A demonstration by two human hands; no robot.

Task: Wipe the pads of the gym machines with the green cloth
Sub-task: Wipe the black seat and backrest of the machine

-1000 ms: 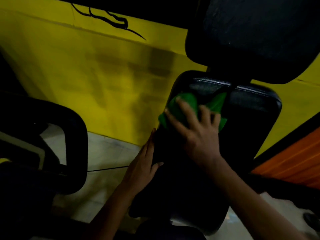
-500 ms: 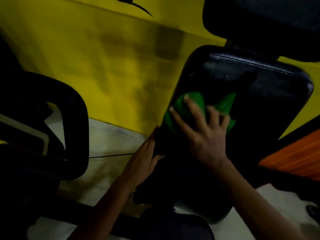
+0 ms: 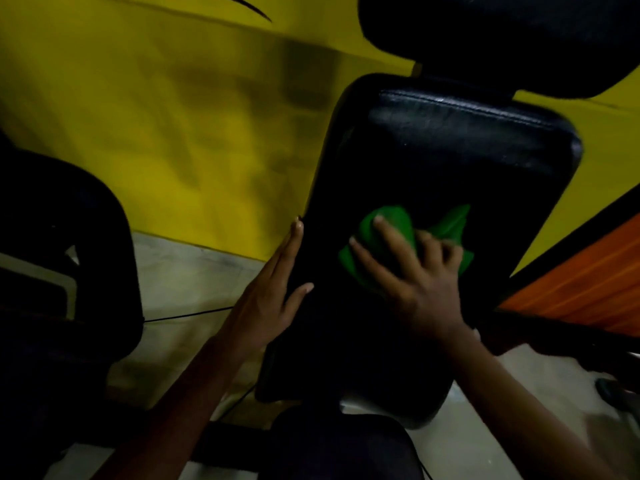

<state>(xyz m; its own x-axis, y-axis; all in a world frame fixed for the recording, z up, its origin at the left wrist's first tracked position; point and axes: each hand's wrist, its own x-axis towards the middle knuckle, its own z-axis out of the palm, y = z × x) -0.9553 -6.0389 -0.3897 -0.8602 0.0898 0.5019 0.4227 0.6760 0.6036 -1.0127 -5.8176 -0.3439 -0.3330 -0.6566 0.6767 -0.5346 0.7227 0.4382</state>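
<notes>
A black padded backrest (image 3: pixel 450 150) stands tilted in front of me, dim at its lower part. My right hand (image 3: pixel 412 289) lies on the bunched green cloth (image 3: pixel 450 226) with fingers spread and presses it against the pad's middle. Flat along the pad's left edge rests my left hand (image 3: pixel 270 299), fingers straight and thumb on the pad face. Another black pad (image 3: pixel 502 36) sits above the backrest, and a dark seat pad (image 3: pixel 339 445) lies just below it.
A yellow wall (image 3: pixel 156 133) stands behind the machine. A bulky black machine part (image 3: pixel 86 271) fills the left side. At the right is an orange panel (image 3: pixel 588 289). A thin black cable (image 3: pixel 187 315) runs over the pale floor.
My right hand has slid the green cloth down the backrest from near its top edge to its middle. My left hand stays on the pad's left edge.
</notes>
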